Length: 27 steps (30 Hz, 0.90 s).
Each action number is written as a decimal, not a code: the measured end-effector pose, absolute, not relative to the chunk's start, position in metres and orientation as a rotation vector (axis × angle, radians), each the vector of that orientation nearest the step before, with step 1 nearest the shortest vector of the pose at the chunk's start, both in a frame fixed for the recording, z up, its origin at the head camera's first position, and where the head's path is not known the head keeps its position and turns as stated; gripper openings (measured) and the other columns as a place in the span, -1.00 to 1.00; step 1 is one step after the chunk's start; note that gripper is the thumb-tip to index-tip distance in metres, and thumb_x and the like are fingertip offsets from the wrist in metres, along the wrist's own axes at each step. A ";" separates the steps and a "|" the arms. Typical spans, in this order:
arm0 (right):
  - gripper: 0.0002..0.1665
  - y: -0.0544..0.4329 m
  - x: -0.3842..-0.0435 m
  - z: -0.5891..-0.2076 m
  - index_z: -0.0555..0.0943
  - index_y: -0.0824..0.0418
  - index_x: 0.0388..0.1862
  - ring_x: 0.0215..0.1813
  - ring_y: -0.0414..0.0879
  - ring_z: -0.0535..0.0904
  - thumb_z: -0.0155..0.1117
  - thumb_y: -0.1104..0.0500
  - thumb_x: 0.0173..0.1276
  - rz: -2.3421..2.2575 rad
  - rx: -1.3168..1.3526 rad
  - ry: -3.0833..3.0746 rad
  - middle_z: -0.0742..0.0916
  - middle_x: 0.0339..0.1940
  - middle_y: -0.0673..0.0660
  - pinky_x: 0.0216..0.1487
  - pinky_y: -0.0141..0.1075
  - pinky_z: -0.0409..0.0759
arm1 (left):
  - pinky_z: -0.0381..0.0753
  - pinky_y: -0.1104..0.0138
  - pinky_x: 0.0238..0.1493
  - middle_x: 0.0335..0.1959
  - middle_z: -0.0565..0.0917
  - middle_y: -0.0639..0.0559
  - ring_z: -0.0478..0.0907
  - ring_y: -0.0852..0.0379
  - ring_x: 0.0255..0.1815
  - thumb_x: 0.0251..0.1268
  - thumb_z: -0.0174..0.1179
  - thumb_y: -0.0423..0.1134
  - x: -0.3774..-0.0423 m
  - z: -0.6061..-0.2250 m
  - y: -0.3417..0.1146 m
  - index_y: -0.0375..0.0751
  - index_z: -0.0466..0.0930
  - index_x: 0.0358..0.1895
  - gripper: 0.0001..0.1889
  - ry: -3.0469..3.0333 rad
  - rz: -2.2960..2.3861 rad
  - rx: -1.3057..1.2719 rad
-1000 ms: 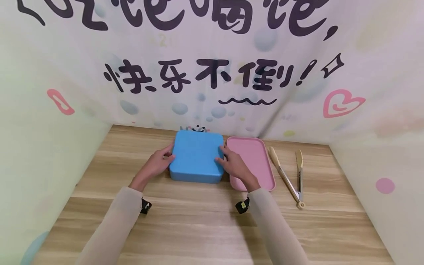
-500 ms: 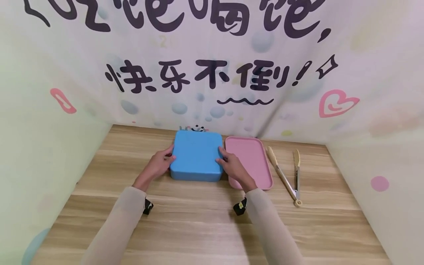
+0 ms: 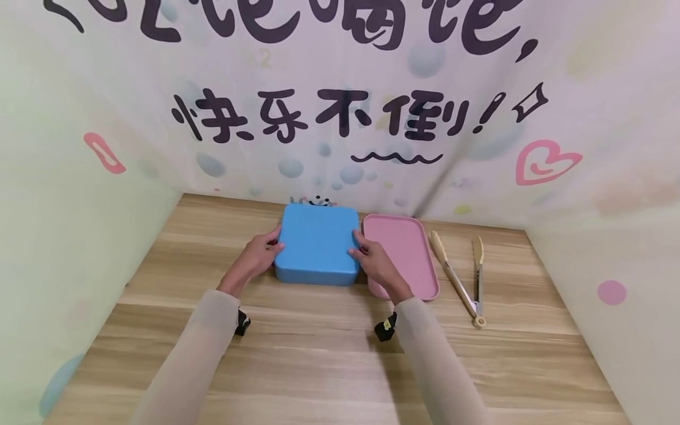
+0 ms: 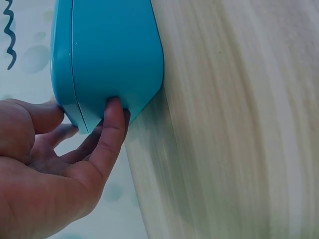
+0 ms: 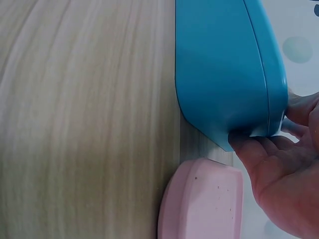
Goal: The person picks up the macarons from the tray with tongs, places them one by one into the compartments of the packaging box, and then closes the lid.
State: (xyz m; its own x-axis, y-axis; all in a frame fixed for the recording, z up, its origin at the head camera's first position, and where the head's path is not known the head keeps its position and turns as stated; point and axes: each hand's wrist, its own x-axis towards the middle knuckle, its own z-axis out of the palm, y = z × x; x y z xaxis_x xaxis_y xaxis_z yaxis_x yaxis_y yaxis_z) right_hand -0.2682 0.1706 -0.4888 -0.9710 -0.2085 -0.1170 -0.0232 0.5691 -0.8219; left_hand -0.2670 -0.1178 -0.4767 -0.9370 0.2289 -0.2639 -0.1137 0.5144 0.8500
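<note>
A blue lidded box (image 3: 320,239) with rounded corners sits at the back of the wooden table, its lid on. My left hand (image 3: 258,254) holds its left side; in the left wrist view the thumb is at the lid's edge and the fingers (image 4: 113,117) lie against the side wall below the seam. On the opposite side my right hand (image 3: 375,261) grips the box in the same way, its fingers (image 5: 247,149) under the lid seam in the right wrist view. Some fingertips are hidden behind the box.
Just right of the box lies a pink tray (image 3: 406,254), partly under the right forearm in the head view. Farther right, spread tongs (image 3: 461,286) with beige tips rest on the table (image 3: 319,354). A printed curtain (image 3: 297,71) hangs right behind the box.
The head view has shifted slightly, so the table appears a little higher. Both hands stay on the sides of the box, which has not visibly moved on the table.
</note>
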 end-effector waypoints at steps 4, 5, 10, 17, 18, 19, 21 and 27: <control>-0.29 0.169 -0.267 -0.491 0.11 0.11 0.59 0.58 0.00 0.12 0.09 0.10 0.57 -1.365 -0.187 2.593 0.19 0.60 0.04 0.54 -0.06 0.19 | 0.50 -0.03 0.30 0.56 0.07 -0.33 0.19 -0.27 0.50 0.64 -0.16 -0.18 -0.266 -0.479 -0.121 -0.01 -0.17 0.62 -0.38 2.406 1.393 0.084; -0.29 0.169 -0.267 -0.491 0.11 0.12 0.59 0.58 0.01 0.12 0.09 0.10 0.57 -1.364 -0.189 2.596 0.19 0.60 0.05 0.55 -0.05 0.19 | 0.50 -0.03 0.30 0.56 0.07 -0.33 0.19 -0.26 0.50 0.64 -0.16 -0.18 -0.267 -0.479 -0.121 -0.01 -0.17 0.62 -0.38 2.402 1.395 0.081; -0.29 0.169 -0.268 -0.491 0.11 0.12 0.59 0.58 0.01 0.12 0.08 0.10 0.57 -1.366 -0.194 2.601 0.19 0.60 0.06 0.55 -0.05 0.18 | 0.51 -0.03 0.30 0.56 0.08 -0.33 0.20 -0.26 0.49 0.64 -0.16 -0.18 -0.268 -0.481 -0.120 -0.02 -0.17 0.62 -0.38 2.391 1.407 0.065; -0.28 0.167 -0.267 -0.491 0.10 0.12 0.60 0.58 0.03 0.13 0.10 0.11 0.57 -1.361 -0.181 2.604 0.18 0.60 0.07 0.53 -0.04 0.20 | 0.48 -0.04 0.32 0.56 0.09 -0.33 0.21 -0.26 0.48 0.64 -0.15 -0.19 -0.270 -0.479 -0.121 -0.01 -0.16 0.62 -0.37 2.399 1.392 0.072; -0.27 0.167 -0.266 -0.492 0.09 0.11 0.60 0.58 0.02 0.13 0.10 0.10 0.56 -1.353 -0.178 2.605 0.18 0.61 0.06 0.53 -0.04 0.21 | 0.49 -0.04 0.31 0.56 0.09 -0.33 0.22 -0.26 0.48 0.64 -0.14 -0.20 -0.269 -0.479 -0.122 -0.01 -0.16 0.62 -0.37 2.399 1.390 0.075; -0.27 0.167 -0.266 -0.492 0.10 0.11 0.60 0.58 0.01 0.14 0.11 0.10 0.56 -1.344 -0.176 2.608 0.18 0.60 0.05 0.53 -0.05 0.21 | 0.51 -0.03 0.29 0.55 0.10 -0.33 0.23 -0.26 0.47 0.64 -0.14 -0.20 -0.269 -0.480 -0.122 -0.01 -0.16 0.62 -0.37 2.397 1.389 0.077; -0.27 0.167 -0.264 -0.493 0.10 0.12 0.60 0.57 0.02 0.15 0.12 0.10 0.55 -1.315 -0.191 2.626 0.18 0.60 0.06 0.53 -0.05 0.22 | 0.55 0.00 0.24 0.53 0.14 -0.34 0.27 -0.24 0.44 0.63 -0.13 -0.20 -0.267 -0.482 -0.123 -0.02 -0.15 0.62 -0.37 2.394 1.390 0.081; -0.25 0.170 -0.260 -0.495 0.12 0.18 0.59 0.56 0.07 0.18 0.14 0.10 0.54 -1.142 -0.278 2.727 0.21 0.59 0.16 0.52 -0.03 0.24 | 0.57 0.04 0.16 0.40 0.33 -0.37 0.36 -0.23 0.35 0.61 -0.08 -0.17 -0.261 -0.490 -0.124 -0.11 -0.08 0.61 -0.37 2.451 1.353 0.128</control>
